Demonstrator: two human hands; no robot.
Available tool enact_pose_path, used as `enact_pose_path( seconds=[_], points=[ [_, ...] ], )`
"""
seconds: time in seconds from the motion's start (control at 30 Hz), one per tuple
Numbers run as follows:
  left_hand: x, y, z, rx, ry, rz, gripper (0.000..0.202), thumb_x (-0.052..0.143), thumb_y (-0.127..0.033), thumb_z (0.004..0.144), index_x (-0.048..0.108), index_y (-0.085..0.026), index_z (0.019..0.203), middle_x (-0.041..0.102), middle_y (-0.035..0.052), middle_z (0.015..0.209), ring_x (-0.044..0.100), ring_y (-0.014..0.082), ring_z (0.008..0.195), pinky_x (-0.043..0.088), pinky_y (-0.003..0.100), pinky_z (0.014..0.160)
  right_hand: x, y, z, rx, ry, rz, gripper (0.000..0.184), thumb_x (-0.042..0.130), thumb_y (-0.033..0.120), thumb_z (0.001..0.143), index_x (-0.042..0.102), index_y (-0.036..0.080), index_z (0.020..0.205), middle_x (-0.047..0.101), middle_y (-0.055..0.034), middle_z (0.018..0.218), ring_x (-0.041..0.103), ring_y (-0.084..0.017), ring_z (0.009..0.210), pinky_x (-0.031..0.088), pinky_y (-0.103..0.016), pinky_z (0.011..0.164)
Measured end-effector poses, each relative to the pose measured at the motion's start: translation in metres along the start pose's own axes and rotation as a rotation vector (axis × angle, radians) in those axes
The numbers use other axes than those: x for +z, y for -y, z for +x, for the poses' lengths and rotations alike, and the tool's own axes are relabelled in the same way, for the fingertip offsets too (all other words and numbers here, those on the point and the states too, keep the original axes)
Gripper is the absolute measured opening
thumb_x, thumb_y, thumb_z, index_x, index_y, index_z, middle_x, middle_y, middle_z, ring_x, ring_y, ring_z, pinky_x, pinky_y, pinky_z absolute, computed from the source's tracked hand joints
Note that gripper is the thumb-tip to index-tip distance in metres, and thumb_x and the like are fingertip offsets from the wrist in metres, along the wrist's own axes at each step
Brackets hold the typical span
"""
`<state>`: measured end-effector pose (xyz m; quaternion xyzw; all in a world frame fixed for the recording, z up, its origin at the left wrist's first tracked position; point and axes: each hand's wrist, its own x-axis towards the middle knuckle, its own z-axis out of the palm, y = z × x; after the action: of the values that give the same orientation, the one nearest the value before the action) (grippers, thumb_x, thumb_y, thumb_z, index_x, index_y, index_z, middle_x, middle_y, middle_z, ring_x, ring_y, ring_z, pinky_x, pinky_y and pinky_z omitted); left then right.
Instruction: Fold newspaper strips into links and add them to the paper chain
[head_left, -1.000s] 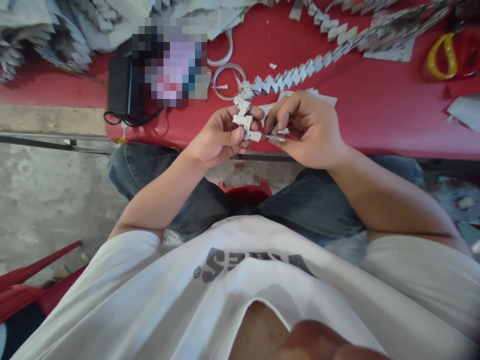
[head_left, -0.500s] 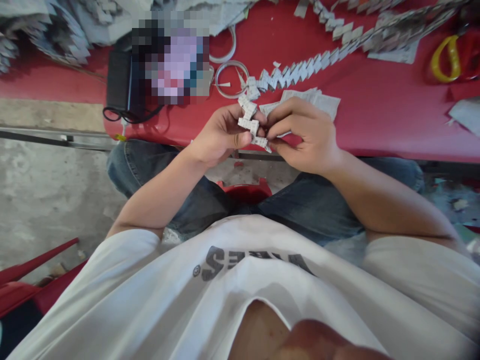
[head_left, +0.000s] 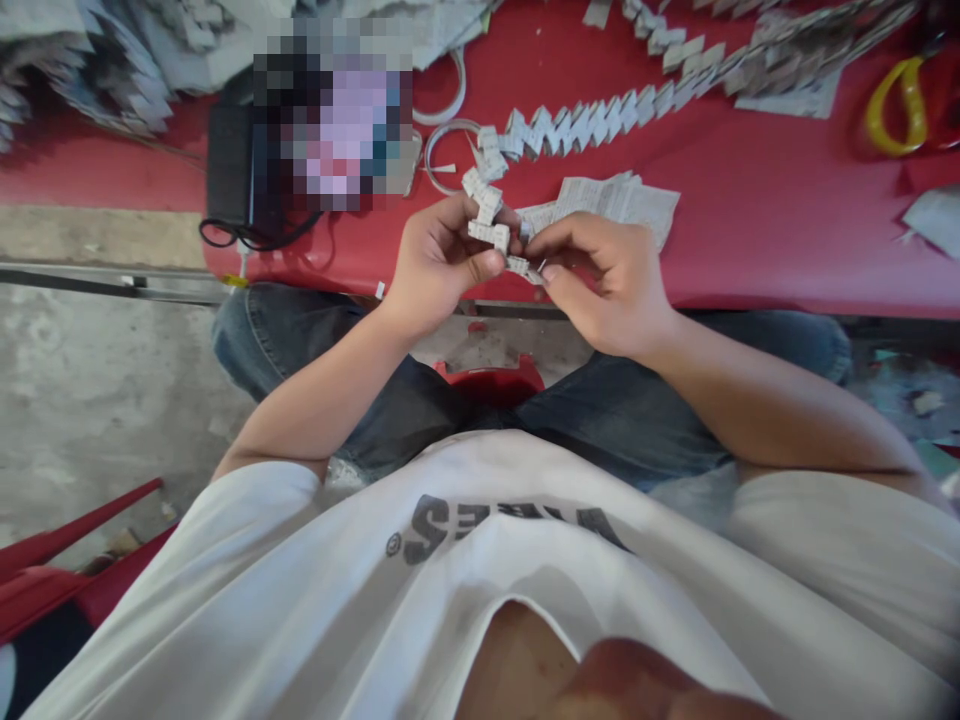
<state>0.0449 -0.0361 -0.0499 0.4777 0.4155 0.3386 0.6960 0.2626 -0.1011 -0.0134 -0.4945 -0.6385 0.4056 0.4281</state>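
Observation:
A zigzag chain of folded printed paper [head_left: 574,132] runs from the far right of the red table down to my hands. My left hand [head_left: 439,262] grips its near end between thumb and fingers, with several links showing above the thumb. At the tip of the chain, my right hand [head_left: 604,280] pinches with thumb and forefinger at the last folded strip. Beyond my right hand, flat printed paper strips [head_left: 626,205] lie on the table, partly covered by the hand.
Two rings like tape rolls [head_left: 439,160] lie beyond my left hand. A black power adapter [head_left: 229,165] with a cord is at the left, beside a blurred-out object. Yellow-handled scissors [head_left: 907,110] rest at the right of the red table [head_left: 787,220]. Folded paper pieces [head_left: 112,80] fill the far left.
My right hand has closed its thumb and forefinger nearer the chain's tip and dipped slightly. My left hand and the chain end have shifted a little to the left.

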Motion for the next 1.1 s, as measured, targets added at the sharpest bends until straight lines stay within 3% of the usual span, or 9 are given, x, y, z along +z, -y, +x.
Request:
enact_pose_path(
  seconds=[0.13,0.27,0.37,0.47,0.57,0.67,0.77,0.9,1.1],
  points=[
    [0.001,0.001,-0.003,-0.025,0.035,-0.063,0.062,0.092,-0.056,0.090,0.067,-0.031,0.141,0.078,0.0015,0.121,0.080,0.0266,0.133,0.067,0.026,0.088,0.005,0.007,0.000,0.131,0.026,0.200,0.027,0.092,0.051,0.096,0.081,0.027,0.102,0.077,-0.0041,0.094,0.077,-0.024,0.086,0.071,-0.042,0.082],
    [0.002,0.000,-0.008,-0.041,-0.026,0.035,0.054,0.087,-0.055,0.095,0.068,-0.030,0.139,0.078,0.0025,0.125,0.078,0.0291,0.139,0.067,0.028,0.089,0.006,0.002,0.002,0.141,0.008,0.224,0.029,0.101,0.042,0.087,0.081,0.027,0.101,0.079,-0.0036,0.100,0.077,-0.023,0.087,0.073,-0.043,0.084],
    [-0.003,0.005,-0.009,-0.017,0.023,0.042,0.054,0.085,-0.056,0.097,0.067,-0.032,0.142,0.077,0.0026,0.129,0.074,0.0302,0.146,0.069,0.031,0.094,0.005,0.000,0.003,0.151,0.004,0.262,0.027,0.102,0.030,0.084,0.083,0.027,0.103,0.082,-0.0024,0.101,0.077,-0.022,0.087,0.072,-0.042,0.083],
    [-0.012,0.024,0.003,0.163,0.106,0.073,0.049,0.083,-0.059,0.099,0.069,-0.033,0.139,0.076,0.0009,0.128,0.075,0.0279,0.145,0.070,0.036,0.101,0.005,0.001,0.003,0.163,-0.037,0.267,0.031,0.103,0.024,0.079,0.083,0.026,0.103,0.084,-0.0013,0.097,0.077,-0.022,0.087,0.070,-0.039,0.081],
    [-0.020,0.049,0.024,0.628,0.084,0.215,0.047,0.084,-0.067,0.096,0.071,-0.032,0.124,0.075,-0.0007,0.111,0.084,0.0252,0.121,0.073,0.044,0.099,0.006,0.003,0.004,0.259,-0.089,0.234,0.030,0.107,0.034,0.079,0.082,0.026,0.093,0.083,-0.0018,0.092,0.076,-0.022,0.085,0.070,-0.039,0.080],
    [-0.020,0.064,0.041,0.913,0.019,0.275,0.048,0.077,-0.074,0.099,0.070,-0.034,0.124,0.073,-0.0012,0.102,0.086,0.0228,0.108,0.073,0.042,0.090,0.007,-0.001,0.006,0.329,-0.119,0.287,0.032,0.108,0.039,0.079,0.080,0.025,0.085,0.078,-0.0007,0.083,0.073,-0.020,0.076,0.067,-0.037,0.072],
    [-0.016,0.067,0.046,0.984,-0.076,0.319,0.045,0.073,-0.075,0.101,0.070,-0.035,0.122,0.072,-0.0010,0.099,0.084,0.0194,0.097,0.070,0.038,0.083,0.007,-0.004,0.008,0.362,-0.118,0.361,0.029,0.106,0.038,0.082,0.081,0.024,0.083,0.074,0.0000,0.076,0.067,-0.016,0.066,0.059,-0.033,0.061],
    [-0.011,0.064,0.046,0.978,-0.181,0.336,0.036,0.076,-0.065,0.102,0.070,-0.034,0.118,0.074,-0.0014,0.097,0.079,0.0170,0.087,0.066,0.035,0.079,0.005,-0.001,0.009,0.445,-0.090,0.381,0.031,0.101,0.043,0.090,0.080,0.022,0.081,0.074,-0.0014,0.074,0.061,-0.013,0.058,0.048,-0.029,0.051],
    [-0.005,0.072,0.053,0.998,-0.188,0.301,0.025,0.075,-0.055,0.106,0.073,-0.033,0.117,0.077,-0.0005,0.096,0.076,0.0161,0.085,0.062,0.034,0.072,0.009,0.007,0.011,0.582,-0.023,0.457,0.038,0.095,0.045,0.096,0.076,0.020,0.075,0.070,-0.0020,0.068,0.054,-0.010,0.051,0.036,-0.026,0.044]
  ],
)
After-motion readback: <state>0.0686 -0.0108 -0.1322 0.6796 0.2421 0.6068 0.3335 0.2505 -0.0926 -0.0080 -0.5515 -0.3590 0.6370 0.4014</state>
